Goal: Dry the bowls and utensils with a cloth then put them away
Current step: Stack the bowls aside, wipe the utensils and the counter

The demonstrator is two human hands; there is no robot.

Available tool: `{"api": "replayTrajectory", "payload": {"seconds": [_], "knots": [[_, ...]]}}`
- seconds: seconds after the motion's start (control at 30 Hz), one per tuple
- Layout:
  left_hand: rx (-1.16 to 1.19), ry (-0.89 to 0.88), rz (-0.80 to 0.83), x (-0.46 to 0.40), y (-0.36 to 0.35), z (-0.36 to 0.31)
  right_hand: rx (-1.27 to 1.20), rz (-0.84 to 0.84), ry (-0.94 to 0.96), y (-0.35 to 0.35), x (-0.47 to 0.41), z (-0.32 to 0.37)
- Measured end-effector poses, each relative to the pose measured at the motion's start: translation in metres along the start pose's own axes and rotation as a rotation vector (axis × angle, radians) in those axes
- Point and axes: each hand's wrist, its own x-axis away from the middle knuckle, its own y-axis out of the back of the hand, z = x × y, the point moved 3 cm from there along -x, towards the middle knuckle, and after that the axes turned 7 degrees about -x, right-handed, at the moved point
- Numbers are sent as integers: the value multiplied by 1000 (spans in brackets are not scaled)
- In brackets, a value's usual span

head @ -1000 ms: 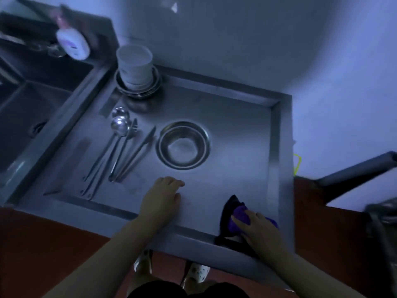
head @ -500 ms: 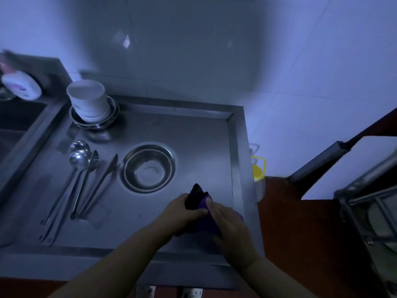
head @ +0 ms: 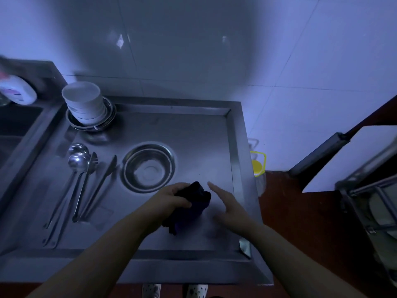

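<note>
My left hand [head: 171,197] grips a dark purple cloth [head: 191,206] above the near middle of the steel draining tray [head: 193,130]. To the right of the cloth, my right hand [head: 227,203] is apart from it with fingers straight. A steel bowl [head: 148,166] stands open side up just beyond the hands. Several spoons, ladles and a knife [head: 86,179] lie side by side on the tray's left. A stack of white bowls [head: 84,103] sits in steel bowls at the far left corner.
A sink basin [head: 15,125] lies to the left, with a white bottle [head: 18,91] on its ledge. A yellow-capped bottle [head: 257,168] stands beside the tray's right rim. A wire dish rack [head: 373,201] is at the far right. Tiled wall behind.
My right hand picked the cloth up from the tray's near right corner and passed it to my left hand. The right hand has now let go and drawn away to the right.
</note>
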Motion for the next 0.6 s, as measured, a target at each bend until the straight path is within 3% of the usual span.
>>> {"api": "replayTrajectory", "payload": {"seconds": [0.13,0.23,0.37,0.5,0.6], "knots": [[285,-28,2,-3,3,0,-101,32,62,5,-2,5],[324,-21,-21,-6,4,4,-220,8,-118,13,5,-3],[57,45,-238,-16,8,12,-116,-160,-185,36,9,-3],[-115,-67,-311,-23,10,21,238,-338,-59,57,15,7],[-364,-162,-345,-26,7,36,457,-318,84,55,27,3]]}}
